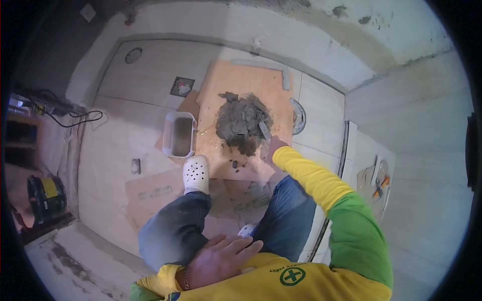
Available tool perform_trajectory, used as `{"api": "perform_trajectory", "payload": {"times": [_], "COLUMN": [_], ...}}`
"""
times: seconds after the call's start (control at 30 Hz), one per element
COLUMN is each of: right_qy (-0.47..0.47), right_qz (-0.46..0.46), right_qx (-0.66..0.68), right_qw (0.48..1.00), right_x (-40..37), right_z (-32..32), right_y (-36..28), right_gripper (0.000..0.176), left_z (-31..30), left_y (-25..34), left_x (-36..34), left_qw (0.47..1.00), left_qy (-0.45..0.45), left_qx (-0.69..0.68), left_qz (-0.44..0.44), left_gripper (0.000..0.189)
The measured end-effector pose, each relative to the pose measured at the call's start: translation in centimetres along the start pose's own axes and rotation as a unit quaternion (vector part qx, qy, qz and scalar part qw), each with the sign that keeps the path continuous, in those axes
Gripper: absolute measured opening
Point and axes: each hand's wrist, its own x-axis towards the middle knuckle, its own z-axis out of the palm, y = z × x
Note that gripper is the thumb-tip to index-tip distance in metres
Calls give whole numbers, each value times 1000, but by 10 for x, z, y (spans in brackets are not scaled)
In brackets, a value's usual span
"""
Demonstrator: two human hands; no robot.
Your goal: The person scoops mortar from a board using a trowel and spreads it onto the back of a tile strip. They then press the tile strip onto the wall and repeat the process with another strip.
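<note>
Resting unclenched over the blue-jeaned lap (pixel 175 238), the left hand (pixel 218 261) lies clear while the right hand (pixel 276 148) grips a small metal trowel (pixel 264 131) at lumpy dark-grey mortar (pixel 240 118), heaped on a flat orange-brown board (pixel 246 78), seemingly protecting pale floor tiles (pixel 133 83).

Mound (pixel 242 118) is lying on the board (pixel 241 78), tub (pixel 181 136) is standing just left of the board, cardboard (pixel 150 193) is extending along the near side, cable (pixel 75 116) is lying far left, and hand tools (pixel 379 186) are resting far right.
</note>
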Motion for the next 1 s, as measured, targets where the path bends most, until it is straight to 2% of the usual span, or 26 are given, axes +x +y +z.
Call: {"api": "perform_trajectory", "payload": {"times": [0.03, 0.1, 0.13, 0.2, 0.23, 0.3, 0.4, 0.53, 0.6, 0.63, 0.7, 0.73, 0.8, 0.87, 0.9, 0.93, 0.97, 1.0], "right_qy": [2, -89, -84, -178, -180, -26, -48, -30, -52, -53, -60, -69, -23, -140, -51, 42, -79, -198], "right_qz": [-4, -5, -8, 14, 15, 16, 47, 32, -27, -26, 6, 7, -53, -59, -163, -261, -147, -26], "right_qx": [-6, -36, -33, 91, 92, 142, 170, 172, 46, 46, 184, 183, 397, 526, 429, 320, 395, 457], "right_qw": [1000, 995, 996, 980, 979, 989, 983, 984, 997, 997, 981, 981, 916, 837, 887, 910, 903, 867], "right_x": [13, 43, 30, -17, -21, -43, -60, -5, 5, -9, -47, -55, -71, -109, -102, -86, -99, -114], "right_z": [-2, 0, -17, -63, -49, 3, 20, -6, -13, -23, -25, -3, 46, 53, 109, 159, 149, 138], "right_y": [-6, -14, -22, -39, -39, -31, -28, -16, -10, -12, -9, -3, 11, -2, 2, 6, -9, -32], "right_gripper": [40, 50, 50, 54, 54, 50, 47, 50, 49, 49, 49, 49, 46, 42, 39, 38, 40, 44], "left_z": [2, 6, 6, 8, 8, 5, 2, 6, 7, 8, 7, 6, 7, 8, 9, 10, 11, 13], "left_y": [1, 2, 3, 5, 4, 6, 4, 5, 7, 7, 8, 8, 7, 7, 7, 6, 5, 4], "left_x": [2, 8, 11, 14, 16, 15, 16, 24, 28, 29, 28, 27, 26, 24, 24, 25, 26, 26], "left_qw": [1000, 1000, 999, 998, 997, 997, 997, 997, 998, 998, 999, 998, 999, 999, 999, 998, 998, 998], "left_qy": [-4, -13, -25, -46, -66, -75, -74, -61, -34, -4, -15, -25, -23, -17, -25, -32, -32, -44], "left_qx": [-1, 3, 11, 18, 16, 6, 19, 38, 45, 42, 38, 39, 33, 32, 38, 44, 45, 47], "left_qz": [4, 15, 26, 30, 32, 23, 17, 40, 42, 39, 35, 32, 21, 9, 11, 15, 14, 17], "left_gripper": [53, 56, 58, 59, 61, 60, 59, 57, 59, 61, 60, 60, 59, 59, 59, 59, 59, 59]}}
